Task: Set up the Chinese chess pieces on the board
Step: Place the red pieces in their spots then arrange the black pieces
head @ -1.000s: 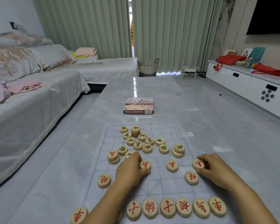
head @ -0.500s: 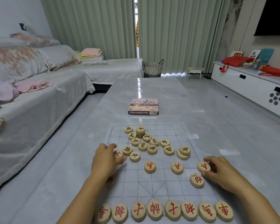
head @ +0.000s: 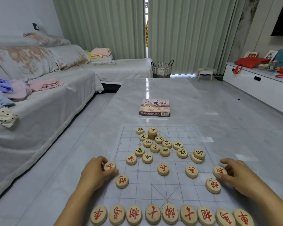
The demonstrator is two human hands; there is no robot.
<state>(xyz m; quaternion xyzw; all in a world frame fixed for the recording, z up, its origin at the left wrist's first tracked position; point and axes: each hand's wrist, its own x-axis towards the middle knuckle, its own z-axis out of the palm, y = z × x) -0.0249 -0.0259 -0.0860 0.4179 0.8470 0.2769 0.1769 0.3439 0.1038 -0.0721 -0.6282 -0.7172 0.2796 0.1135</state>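
A clear gridded chess board [head: 153,190] lies on the grey table. Several red-lettered wooden pieces [head: 170,215] form a row along its near edge. My left hand [head: 96,174] grips a red soldier piece [head: 109,166] at the board's left edge, just above a red cannon piece [head: 122,181]. My right hand [head: 238,175] holds another red soldier [head: 219,171] at the right edge, above a second red cannon [head: 213,185]. Three more red soldiers [head: 163,169] sit in that row. Several green-lettered pieces [head: 155,144] lie jumbled on the far half.
The game's box [head: 154,107] lies on the table beyond the board. A covered sofa [head: 39,101] with clothes runs along the left. A wicker basket [head: 162,67] and a small stool [head: 205,74] stand by the curtains. A white cabinet [head: 260,85] lines the right wall.
My left hand left a soldier at mid-board, took another from the jumble's left side and carried it to the left edge. My right hand stayed on its soldier. The view shifted left.
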